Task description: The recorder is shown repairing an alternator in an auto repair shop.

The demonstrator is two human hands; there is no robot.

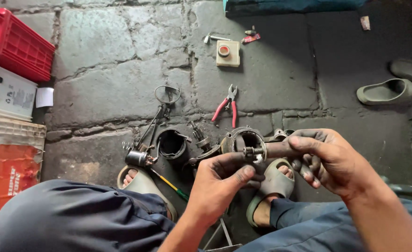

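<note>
So, nearest the camera, the left hand (220,179) pinches the threaded end of a short metal shaft (271,150), thumb and fingers closed on it. At about 3 o'clock from it, the right hand (329,161) is wrapped around the shaft's other end. Just behind sit a round metal housing (244,137) and a black cup-shaped part (172,144) on the stone floor (98,93). Farther out at 12 o'clock lie red-handled pliers (228,108), then a small cream box (228,52). A grey sandal (385,91) sits at 2 o'clock.
</note>
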